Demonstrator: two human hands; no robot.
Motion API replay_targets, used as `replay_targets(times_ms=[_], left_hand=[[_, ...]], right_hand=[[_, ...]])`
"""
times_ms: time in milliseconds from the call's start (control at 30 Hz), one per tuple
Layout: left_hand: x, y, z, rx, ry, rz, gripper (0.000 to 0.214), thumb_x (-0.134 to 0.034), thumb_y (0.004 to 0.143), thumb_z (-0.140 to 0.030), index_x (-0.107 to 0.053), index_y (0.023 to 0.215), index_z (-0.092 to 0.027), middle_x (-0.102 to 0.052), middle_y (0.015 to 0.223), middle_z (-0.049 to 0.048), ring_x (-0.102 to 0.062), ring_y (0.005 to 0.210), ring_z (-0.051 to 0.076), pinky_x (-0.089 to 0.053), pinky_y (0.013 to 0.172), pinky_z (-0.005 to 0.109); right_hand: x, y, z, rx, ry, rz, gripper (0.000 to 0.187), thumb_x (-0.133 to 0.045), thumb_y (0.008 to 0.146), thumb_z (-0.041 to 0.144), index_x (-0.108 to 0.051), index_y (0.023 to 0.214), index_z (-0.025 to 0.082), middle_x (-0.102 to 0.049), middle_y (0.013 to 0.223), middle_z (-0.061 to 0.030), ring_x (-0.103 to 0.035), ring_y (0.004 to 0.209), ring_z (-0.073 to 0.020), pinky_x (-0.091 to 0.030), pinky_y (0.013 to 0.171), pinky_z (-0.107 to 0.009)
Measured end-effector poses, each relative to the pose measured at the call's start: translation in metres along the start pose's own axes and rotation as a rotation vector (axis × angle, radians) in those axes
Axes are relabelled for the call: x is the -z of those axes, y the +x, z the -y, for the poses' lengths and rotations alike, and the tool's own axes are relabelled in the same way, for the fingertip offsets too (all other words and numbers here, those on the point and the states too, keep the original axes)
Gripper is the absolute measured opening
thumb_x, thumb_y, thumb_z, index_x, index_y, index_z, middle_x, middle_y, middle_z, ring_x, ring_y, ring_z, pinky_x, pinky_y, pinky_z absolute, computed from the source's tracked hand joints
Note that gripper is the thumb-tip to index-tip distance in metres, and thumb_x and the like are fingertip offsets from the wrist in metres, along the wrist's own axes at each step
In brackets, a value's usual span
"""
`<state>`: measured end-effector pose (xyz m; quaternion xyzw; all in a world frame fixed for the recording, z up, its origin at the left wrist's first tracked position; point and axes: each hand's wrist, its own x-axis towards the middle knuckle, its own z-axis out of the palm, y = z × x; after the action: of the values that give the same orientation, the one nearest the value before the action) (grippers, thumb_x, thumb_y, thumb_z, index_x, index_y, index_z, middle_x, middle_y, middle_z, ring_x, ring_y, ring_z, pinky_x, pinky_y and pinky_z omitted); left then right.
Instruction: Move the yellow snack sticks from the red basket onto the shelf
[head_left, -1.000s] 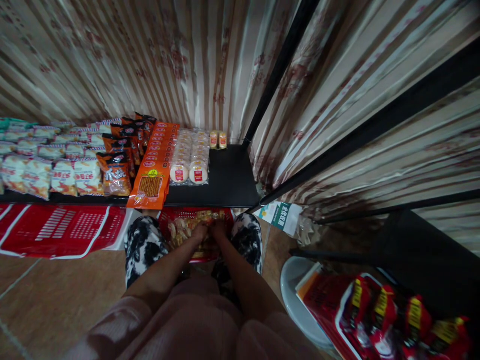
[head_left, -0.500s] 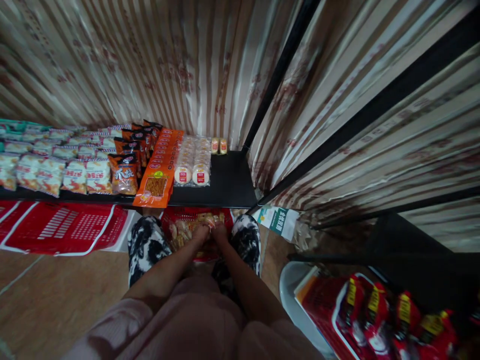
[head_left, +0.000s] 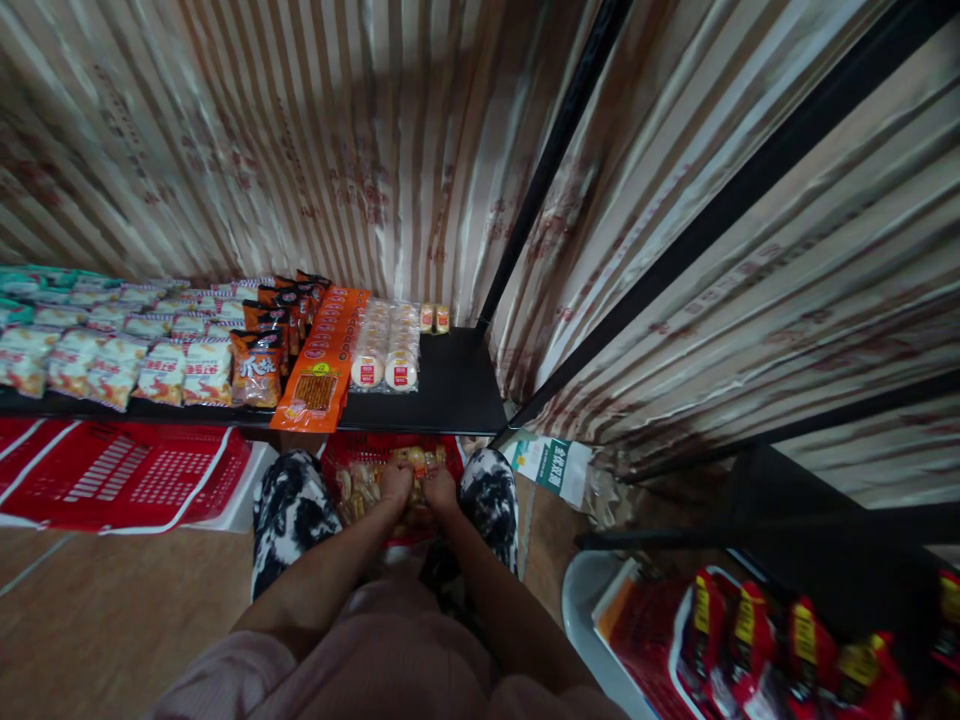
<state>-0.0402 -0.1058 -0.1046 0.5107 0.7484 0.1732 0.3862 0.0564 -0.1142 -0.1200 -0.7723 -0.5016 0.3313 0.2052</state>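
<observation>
Both my hands reach down side by side into a red basket (head_left: pixel 337 452) of small snack packets (head_left: pixel 358 484) standing on the floor between my knees. My left hand (head_left: pixel 395 483) and my right hand (head_left: pixel 441 488) are curled among the packets, fingers closed on packets that are too small to name singly. Above the basket a black shelf (head_left: pixel 457 385) carries rows of goods: orange flat packs (head_left: pixel 324 350), clear round cake packs (head_left: pixel 388 345), brown snack bags (head_left: pixel 259 355) and white-and-orange bags (head_left: pixel 112 355). Two small yellow packets (head_left: pixel 433 318) stand at the shelf's back.
An upturned red basket (head_left: pixel 127 475) lies left under the shelf. A green-and-white bag (head_left: pixel 551 465) lies on the floor at right. Another red basket (head_left: pixel 645 630) with red-and-yellow packs (head_left: pixel 750 640) rests on a white stool (head_left: pixel 589 600). Striped curtains hang behind black shelf posts (head_left: pixel 555 160).
The view has tilted, so the shelf sits lower in frame. My hands stay in the basket and have shifted slightly among the packets.
</observation>
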Motion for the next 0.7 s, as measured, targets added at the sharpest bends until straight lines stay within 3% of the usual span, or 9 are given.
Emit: replay_targets(times_ms=[267, 467, 700], left_hand=[[0.006, -0.010, -0.012, -0.033, -0.049, -0.122, 0.029, -0.037, 0.080, -0.020, -0.065, 0.078, -0.016, -0.067, 0.079, 0.0045, -0.060, 0.077, 0.015, -0.044, 0.069, 0.022], [0.014, -0.023, -0.018, -0.147, -0.058, -0.220, 0.025, -0.039, 0.079, -0.018, -0.063, 0.073, -0.017, -0.064, 0.083, 0.0054, -0.058, 0.082, 0.015, -0.042, 0.079, 0.023], [0.020, -0.034, -0.031, -0.235, -0.083, -0.255, 0.022, -0.040, 0.079, -0.017, -0.059, 0.067, -0.019, -0.058, 0.078, 0.0043, -0.055, 0.079, 0.015, -0.042, 0.078, 0.025]], right_hand=[[0.011, -0.009, 0.009, 0.060, 0.053, -0.024, 0.015, -0.052, 0.070, 0.011, -0.053, 0.084, 0.018, -0.067, 0.086, -0.0065, -0.064, 0.082, -0.0167, -0.047, 0.072, -0.024], [0.019, -0.016, 0.010, 0.159, 0.094, -0.034, 0.013, -0.049, 0.073, 0.012, -0.052, 0.084, 0.020, -0.066, 0.085, -0.0028, -0.064, 0.076, -0.0140, -0.047, 0.071, -0.022], [0.032, -0.020, 0.015, 0.237, 0.164, -0.106, 0.012, -0.048, 0.075, 0.017, -0.050, 0.086, 0.020, -0.065, 0.087, -0.0039, -0.064, 0.080, -0.0148, -0.047, 0.073, -0.024]])
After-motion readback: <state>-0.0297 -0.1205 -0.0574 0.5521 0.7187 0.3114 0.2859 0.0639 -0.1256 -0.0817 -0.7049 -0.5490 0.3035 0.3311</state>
